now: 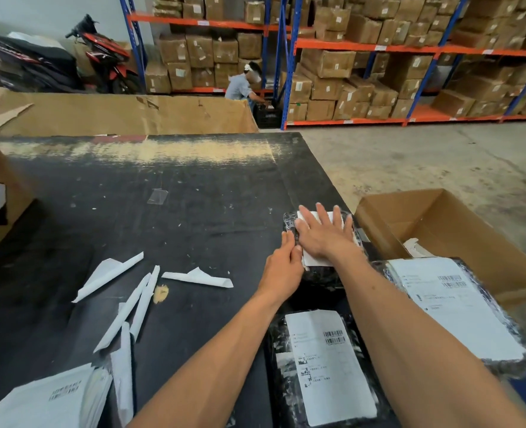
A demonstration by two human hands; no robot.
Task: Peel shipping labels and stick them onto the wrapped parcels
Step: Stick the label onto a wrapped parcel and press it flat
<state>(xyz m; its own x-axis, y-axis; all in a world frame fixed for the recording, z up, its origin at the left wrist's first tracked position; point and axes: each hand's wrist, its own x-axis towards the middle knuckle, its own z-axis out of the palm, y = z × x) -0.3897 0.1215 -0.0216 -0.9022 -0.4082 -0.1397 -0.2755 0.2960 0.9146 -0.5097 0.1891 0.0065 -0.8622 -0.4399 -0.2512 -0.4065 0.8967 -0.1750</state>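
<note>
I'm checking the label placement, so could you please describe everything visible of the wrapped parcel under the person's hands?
The dark, glossy plastic-wrapped parcel lies flat near the right edge of the scuffed black worktable, beside the open brown cardboard box. A white paper shipping label sits on its top. The right hand presses flat on the label with fingers spread, hiding most of it. The left hand holds the parcel's left edge, fingers curled there. Its wrap looks crinkled and reflective.

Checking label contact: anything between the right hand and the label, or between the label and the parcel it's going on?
Nothing visible. The right hand lies flat, fingers spread, directly on the white label, which sits on the black wrapped parcel. The left hand pinches the label's left edge. Under the palm is hidden.
</note>
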